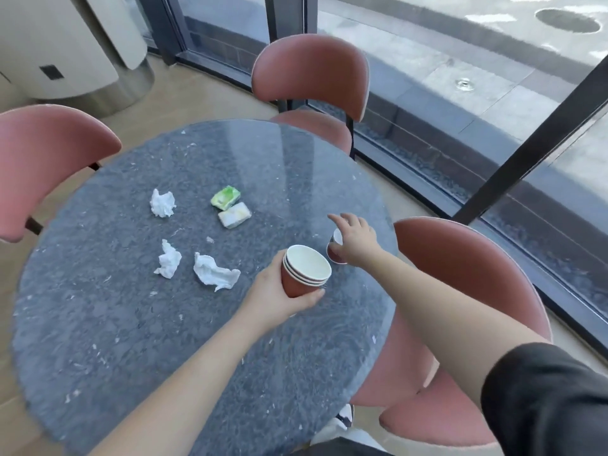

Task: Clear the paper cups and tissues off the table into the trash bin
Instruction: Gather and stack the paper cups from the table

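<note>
My left hand [279,296] grips a stack of nested red paper cups [304,271] with white insides, held just above the round grey table [131,324]. A little to its right, my right hand [357,240] curls over a single red paper cup [335,250] that stands on the table near the right edge; the hand hides most of it. Three crumpled white tissues lie on the table: one at the far left [162,203], one nearer [169,263], and a larger one [214,273] beside it. No trash bin is in view.
Two small tissue packets lie mid-table, a green one [226,196] and a pale one [234,215]. Pink chairs stand at the left [49,153], at the back [311,70] and at the right [460,258]. Large windows with dark frames run along the right side.
</note>
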`<action>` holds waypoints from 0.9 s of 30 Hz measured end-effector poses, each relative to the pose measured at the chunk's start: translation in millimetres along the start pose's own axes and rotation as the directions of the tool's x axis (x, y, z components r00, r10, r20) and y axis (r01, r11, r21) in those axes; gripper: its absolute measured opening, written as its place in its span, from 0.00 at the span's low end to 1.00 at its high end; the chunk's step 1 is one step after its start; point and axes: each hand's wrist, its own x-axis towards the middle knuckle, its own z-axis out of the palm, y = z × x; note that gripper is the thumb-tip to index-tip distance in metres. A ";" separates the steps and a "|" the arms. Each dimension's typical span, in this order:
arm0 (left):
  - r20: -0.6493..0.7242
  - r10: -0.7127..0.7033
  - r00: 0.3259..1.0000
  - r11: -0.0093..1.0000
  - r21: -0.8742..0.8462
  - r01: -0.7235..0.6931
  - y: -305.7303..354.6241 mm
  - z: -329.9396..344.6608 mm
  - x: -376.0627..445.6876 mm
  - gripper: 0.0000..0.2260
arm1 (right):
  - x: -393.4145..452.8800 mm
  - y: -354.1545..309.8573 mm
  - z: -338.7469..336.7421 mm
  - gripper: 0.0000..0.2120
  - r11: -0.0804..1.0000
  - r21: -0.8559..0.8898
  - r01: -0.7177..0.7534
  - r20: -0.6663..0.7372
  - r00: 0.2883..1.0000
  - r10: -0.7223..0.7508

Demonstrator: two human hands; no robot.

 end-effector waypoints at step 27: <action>-0.091 -0.077 0.993 0.996 0.029 0.080 5.7 1.0 14.4 0.40 | -59.0 -61.1 -33.8 0.19 -0.045 0.990 -0.135 0.125 0.977 -0.170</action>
